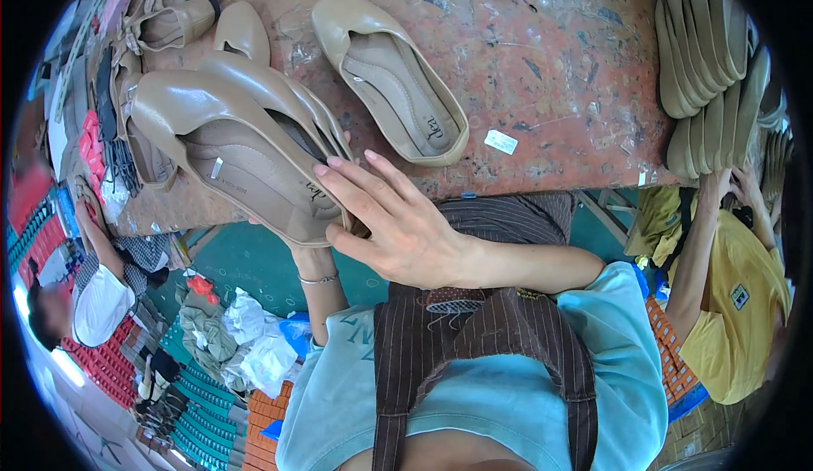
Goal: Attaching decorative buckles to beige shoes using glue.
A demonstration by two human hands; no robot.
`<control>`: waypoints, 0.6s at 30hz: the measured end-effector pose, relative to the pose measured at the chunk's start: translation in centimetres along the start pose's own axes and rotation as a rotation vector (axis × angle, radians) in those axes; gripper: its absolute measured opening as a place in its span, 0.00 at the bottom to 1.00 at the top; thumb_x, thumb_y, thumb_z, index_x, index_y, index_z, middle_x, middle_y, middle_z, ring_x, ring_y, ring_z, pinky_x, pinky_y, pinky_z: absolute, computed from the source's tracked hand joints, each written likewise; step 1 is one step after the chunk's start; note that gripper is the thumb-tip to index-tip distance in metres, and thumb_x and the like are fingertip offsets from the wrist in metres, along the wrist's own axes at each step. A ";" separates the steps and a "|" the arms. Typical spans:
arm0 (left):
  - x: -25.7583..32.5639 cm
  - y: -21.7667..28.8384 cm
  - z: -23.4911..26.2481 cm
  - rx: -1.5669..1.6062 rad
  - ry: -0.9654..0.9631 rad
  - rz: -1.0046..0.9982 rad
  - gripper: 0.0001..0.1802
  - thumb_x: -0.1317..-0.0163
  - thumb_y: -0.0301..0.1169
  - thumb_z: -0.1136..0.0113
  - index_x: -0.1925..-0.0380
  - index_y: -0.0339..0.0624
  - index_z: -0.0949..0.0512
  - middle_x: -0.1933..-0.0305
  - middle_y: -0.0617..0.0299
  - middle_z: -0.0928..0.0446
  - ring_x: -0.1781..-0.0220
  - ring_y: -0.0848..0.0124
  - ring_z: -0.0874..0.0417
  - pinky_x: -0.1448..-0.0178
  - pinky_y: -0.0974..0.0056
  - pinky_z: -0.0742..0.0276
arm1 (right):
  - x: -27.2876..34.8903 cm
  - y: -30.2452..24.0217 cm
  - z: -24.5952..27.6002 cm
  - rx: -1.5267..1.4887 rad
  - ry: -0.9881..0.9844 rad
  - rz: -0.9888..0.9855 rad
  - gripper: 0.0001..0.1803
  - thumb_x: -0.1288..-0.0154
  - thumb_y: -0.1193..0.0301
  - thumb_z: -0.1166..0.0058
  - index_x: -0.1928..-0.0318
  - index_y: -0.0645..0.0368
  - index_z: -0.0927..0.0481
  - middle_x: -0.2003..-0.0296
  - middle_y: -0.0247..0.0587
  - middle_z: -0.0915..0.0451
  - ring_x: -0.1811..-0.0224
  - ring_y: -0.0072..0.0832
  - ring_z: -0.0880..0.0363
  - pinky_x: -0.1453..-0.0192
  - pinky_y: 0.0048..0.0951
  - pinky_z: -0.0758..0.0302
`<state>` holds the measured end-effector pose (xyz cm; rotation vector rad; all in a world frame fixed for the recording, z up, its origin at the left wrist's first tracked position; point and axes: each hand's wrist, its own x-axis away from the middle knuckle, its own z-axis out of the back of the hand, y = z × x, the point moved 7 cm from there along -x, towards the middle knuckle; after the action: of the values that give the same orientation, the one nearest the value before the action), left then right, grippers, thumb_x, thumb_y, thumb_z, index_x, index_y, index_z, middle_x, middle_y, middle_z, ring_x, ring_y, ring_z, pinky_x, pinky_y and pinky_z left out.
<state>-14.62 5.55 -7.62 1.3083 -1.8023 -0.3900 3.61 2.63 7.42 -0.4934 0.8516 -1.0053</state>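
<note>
A glossy beige flat shoe (pixel 246 170) is tilted up at the table's front edge, its insole facing me. My right hand (pixel 394 225) grips its heel, the fingers laid over the rim and the thumb at the back end. My left hand (pixel 312 257), below a bracelet, holds it from underneath; most of its fingers are hidden by the shoe. More beige flats (pixel 267 90) lie close against its far side, partly covered. Another beige flat (pixel 391 81) rests on the table, its toe pointing away to the left.
The worn reddish table (pixel 550 90) carries a small white label (pixel 500 141) and, at far left, more beige shoes (pixel 174 26). Stacked beige shoes (pixel 703 56) stand at the right edge. A person in yellow (pixel 737 301) works at right, another person in white (pixel 103 306) at left.
</note>
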 end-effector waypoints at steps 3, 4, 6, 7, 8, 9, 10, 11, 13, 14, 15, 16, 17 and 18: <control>0.0 -0.4 0.7 0.070 0.018 0.043 0.47 0.31 0.66 0.60 0.23 0.47 0.51 0.20 0.52 0.48 0.21 0.52 0.44 0.19 0.45 0.46 | -0.5 0.6 1.0 -0.042 0.017 0.054 0.20 0.44 0.65 0.37 0.49 0.53 0.18 0.32 0.55 0.31 0.28 0.50 0.34 0.26 0.60 0.39; 0.2 -0.2 1.5 0.056 0.122 0.032 0.48 0.31 0.67 0.61 0.22 0.48 0.52 0.20 0.52 0.50 0.20 0.52 0.46 0.19 0.44 0.47 | -0.6 0.9 1.9 -0.070 0.058 0.073 0.22 0.43 0.64 0.36 0.46 0.52 0.18 0.32 0.54 0.31 0.28 0.50 0.34 0.26 0.60 0.40; 0.5 1.1 1.5 0.083 0.135 -0.066 0.49 0.32 0.70 0.63 0.22 0.48 0.52 0.19 0.51 0.50 0.21 0.51 0.45 0.19 0.43 0.47 | -0.1 2.9 3.5 0.104 0.061 -0.058 0.32 0.47 0.58 0.31 0.41 0.49 0.20 0.35 0.54 0.29 0.28 0.52 0.35 0.26 0.64 0.44; 0.9 1.9 1.3 0.103 0.124 -0.125 0.51 0.33 0.72 0.64 0.22 0.48 0.51 0.20 0.50 0.48 0.22 0.50 0.42 0.19 0.42 0.44 | 0.2 4.2 4.4 0.195 0.070 -0.141 0.32 0.51 0.57 0.29 0.44 0.49 0.20 0.37 0.55 0.29 0.29 0.53 0.36 0.26 0.66 0.44; 1.0 2.3 2.0 0.027 0.248 -0.138 0.53 0.37 0.74 0.57 0.24 0.47 0.45 0.23 0.54 0.41 0.25 0.52 0.36 0.25 0.44 0.35 | 0.7 5.5 4.8 0.235 0.040 -0.223 0.32 0.52 0.58 0.28 0.45 0.51 0.20 0.35 0.55 0.31 0.29 0.55 0.36 0.27 0.69 0.46; 0.8 2.8 0.9 0.078 0.114 -0.142 0.53 0.37 0.73 0.54 0.25 0.45 0.44 0.24 0.53 0.39 0.26 0.52 0.35 0.25 0.45 0.34 | 1.2 6.9 4.8 0.286 -0.033 -0.324 0.31 0.53 0.59 0.27 0.47 0.52 0.20 0.33 0.54 0.33 0.29 0.57 0.36 0.27 0.71 0.47; 0.7 3.2 -0.3 0.128 -0.022 -0.143 0.52 0.37 0.72 0.52 0.25 0.43 0.43 0.25 0.52 0.37 0.27 0.53 0.33 0.26 0.45 0.33 | 1.8 7.7 4.8 0.300 -0.090 -0.362 0.24 0.51 0.64 0.27 0.53 0.55 0.18 0.29 0.55 0.37 0.28 0.58 0.37 0.26 0.63 0.43; 0.6 3.6 -1.2 0.142 -0.096 -0.148 0.52 0.37 0.71 0.50 0.26 0.42 0.41 0.26 0.51 0.36 0.28 0.53 0.32 0.26 0.46 0.31 | 2.1 8.0 5.0 0.257 -0.068 -0.351 0.22 0.52 0.66 0.26 0.56 0.56 0.17 0.29 0.55 0.37 0.29 0.57 0.36 0.28 0.60 0.39; 0.5 3.8 -1.9 0.059 -0.093 -0.114 0.47 0.36 0.63 0.44 0.28 0.38 0.38 0.30 0.51 0.31 0.31 0.55 0.28 0.27 0.49 0.30 | 2.6 8.6 4.8 0.176 -0.044 -0.338 0.18 0.54 0.70 0.26 0.61 0.58 0.17 0.28 0.55 0.38 0.29 0.57 0.35 0.31 0.55 0.32; 0.5 4.0 -2.6 0.039 -0.137 -0.094 0.45 0.35 0.59 0.40 0.29 0.37 0.37 0.32 0.50 0.29 0.33 0.56 0.26 0.28 0.51 0.29 | 2.7 8.8 4.8 0.155 -0.002 -0.329 0.15 0.57 0.73 0.26 0.67 0.60 0.19 0.28 0.56 0.38 0.32 0.57 0.32 0.39 0.47 0.24; 0.5 3.9 -2.1 -0.044 -0.007 -0.063 0.42 0.34 0.54 0.39 0.31 0.35 0.36 0.33 0.50 0.28 0.34 0.57 0.25 0.29 0.52 0.28 | 2.8 8.8 4.7 0.118 0.005 -0.314 0.14 0.55 0.74 0.27 0.67 0.61 0.19 0.28 0.56 0.37 0.33 0.57 0.30 0.38 0.47 0.24; 0.4 3.9 -2.2 -0.080 0.040 -0.027 0.39 0.34 0.49 0.38 0.32 0.34 0.34 0.35 0.51 0.26 0.35 0.58 0.24 0.29 0.53 0.27 | 3.0 8.8 4.8 0.080 0.032 -0.288 0.13 0.53 0.74 0.29 0.67 0.62 0.20 0.29 0.57 0.36 0.34 0.56 0.29 0.37 0.46 0.24; 0.4 3.9 -2.5 -0.050 0.042 0.007 0.36 0.34 0.45 0.37 0.34 0.33 0.33 0.37 0.51 0.25 0.36 0.59 0.23 0.30 0.54 0.27 | 3.2 8.8 5.0 0.043 0.060 -0.262 0.13 0.52 0.74 0.30 0.67 0.63 0.20 0.30 0.58 0.35 0.35 0.55 0.27 0.37 0.46 0.24; 0.4 4.1 -2.9 -0.051 0.036 0.018 0.30 0.34 0.39 0.40 0.36 0.32 0.30 0.38 0.51 0.24 0.37 0.60 0.22 0.32 0.54 0.26 | 3.8 9.5 5.4 -0.114 0.100 -0.328 0.12 0.50 0.74 0.30 0.68 0.64 0.21 0.31 0.58 0.33 0.36 0.52 0.26 0.37 0.43 0.24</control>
<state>-14.97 7.48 -2.98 1.2556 -1.7621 -0.3974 14.01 3.68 2.47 -0.6997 0.9395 -1.2943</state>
